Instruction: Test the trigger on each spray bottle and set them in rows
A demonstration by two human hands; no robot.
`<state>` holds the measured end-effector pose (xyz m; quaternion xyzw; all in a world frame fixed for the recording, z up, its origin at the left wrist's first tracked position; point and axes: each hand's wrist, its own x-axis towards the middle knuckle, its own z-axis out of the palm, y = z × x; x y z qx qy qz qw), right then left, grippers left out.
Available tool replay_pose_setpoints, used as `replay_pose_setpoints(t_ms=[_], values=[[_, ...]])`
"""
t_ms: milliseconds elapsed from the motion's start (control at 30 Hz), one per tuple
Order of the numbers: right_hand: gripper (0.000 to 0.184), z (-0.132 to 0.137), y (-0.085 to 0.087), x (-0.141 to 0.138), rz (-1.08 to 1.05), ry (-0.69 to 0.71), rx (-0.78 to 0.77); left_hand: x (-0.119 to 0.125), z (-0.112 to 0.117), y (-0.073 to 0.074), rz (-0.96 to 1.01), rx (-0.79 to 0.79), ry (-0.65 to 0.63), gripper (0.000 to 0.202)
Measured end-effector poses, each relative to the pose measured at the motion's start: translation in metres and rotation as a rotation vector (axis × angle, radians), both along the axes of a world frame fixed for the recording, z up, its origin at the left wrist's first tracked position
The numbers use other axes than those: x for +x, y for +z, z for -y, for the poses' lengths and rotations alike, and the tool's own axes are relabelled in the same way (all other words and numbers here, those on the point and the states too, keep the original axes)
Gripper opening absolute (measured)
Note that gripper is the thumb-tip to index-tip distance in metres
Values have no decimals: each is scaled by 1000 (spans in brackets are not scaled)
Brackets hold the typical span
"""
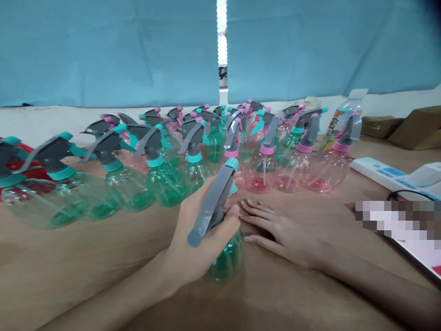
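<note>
My left hand [201, 234] is wrapped round the neck of a green spray bottle [225, 257] with a grey trigger [212, 204] and a teal collar; the bottle stands on the brown table [86, 276] close to me. My right hand [275, 227] lies flat on the table just right of that bottle, fingers stretched out toward it and holding nothing. Behind both hands stand rows of spray bottles, green ones [165, 181] on the left and pink ones [263, 172] on the right.
A white box with blue print [382, 170] lies at the right. Brown cardboard boxes [413, 126] sit at the far right. A labelled clear bottle [342, 119] stands behind the pink row. A blue curtain [110, 50] hangs at the back.
</note>
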<state>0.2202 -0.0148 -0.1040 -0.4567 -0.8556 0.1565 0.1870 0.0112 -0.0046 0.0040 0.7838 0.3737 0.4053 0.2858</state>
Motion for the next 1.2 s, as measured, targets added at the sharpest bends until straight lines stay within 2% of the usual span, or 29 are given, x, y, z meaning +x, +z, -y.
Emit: replay_pose_setpoints(t_ms=[300,767,967,1200], values=[[59,0,1,0,21,2,-11,0,-2,-4,16,1,-18,11],[58,1,1,0,-16,-4,-2,0,-1,-4,-4,-6,-14,6],[58,1,1,0,-4,4,0,1,0,1,-6,-42,-1,15],[58,1,0,1,-27,1,4,1,2,5,-26,-33,30,8]])
